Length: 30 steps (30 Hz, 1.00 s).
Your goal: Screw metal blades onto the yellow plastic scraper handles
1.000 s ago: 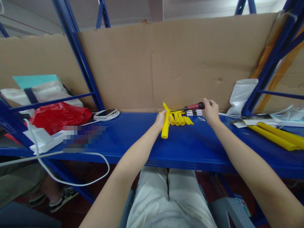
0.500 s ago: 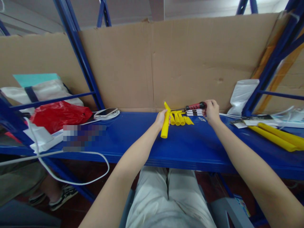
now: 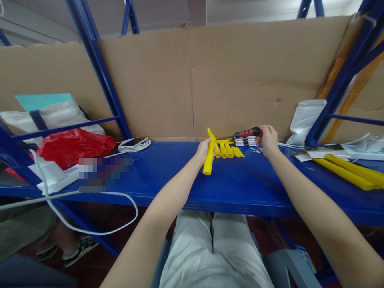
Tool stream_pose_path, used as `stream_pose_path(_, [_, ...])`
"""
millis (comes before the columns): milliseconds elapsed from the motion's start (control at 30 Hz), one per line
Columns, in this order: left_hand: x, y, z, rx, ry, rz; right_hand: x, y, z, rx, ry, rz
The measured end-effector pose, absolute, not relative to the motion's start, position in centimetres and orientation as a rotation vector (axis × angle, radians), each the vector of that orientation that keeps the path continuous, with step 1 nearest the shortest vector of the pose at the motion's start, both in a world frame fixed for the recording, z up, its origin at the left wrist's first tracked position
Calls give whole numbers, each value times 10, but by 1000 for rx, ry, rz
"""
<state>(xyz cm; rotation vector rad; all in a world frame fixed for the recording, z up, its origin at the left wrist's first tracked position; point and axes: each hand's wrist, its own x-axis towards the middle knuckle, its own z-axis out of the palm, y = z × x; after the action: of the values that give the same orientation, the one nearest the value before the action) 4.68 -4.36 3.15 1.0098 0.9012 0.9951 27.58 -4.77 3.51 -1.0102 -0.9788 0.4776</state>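
Over the blue table (image 3: pixel 240 188), my left hand (image 3: pixel 204 149) is wrapped round a yellow tube (image 3: pixel 209 160), its wide open end tilted toward me. My right hand (image 3: pixel 268 138) grips the end of a screwdriver (image 3: pixel 248 132) with a red and black handle. The dark shaft points left and its tip reaches the side of the tube; the exact contact is too small to see. Just right of the tube lie several yellow cone-shaped pieces (image 3: pixel 229 152) and smaller yellow pointed pieces (image 3: pixel 238 152). Black-and-white strips (image 3: pixel 245 141) and tiny scattered parts (image 3: pixel 255 150) lie below the screwdriver.
Long yellow tubes (image 3: pixel 345 173) lie at the right, near a white pouch (image 3: pixel 307 120). At the left are a phone (image 3: pixel 136 141) on a coiled cable, a red plastic bag (image 3: pixel 75 146) and a power strip (image 3: pixel 64 178). A cardboard wall (image 3: pixel 234 80) closes the back.
The screwdriver's handle has turned slightly in my right hand, which has shifted a little. My left hand and the yellow tube stay in place.
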Motion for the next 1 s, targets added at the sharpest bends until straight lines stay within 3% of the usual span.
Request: stream_pose_path(1000, [48, -42, 30, 1009, 909, 1003, 271, -52, 38, -1064, -929, 503])
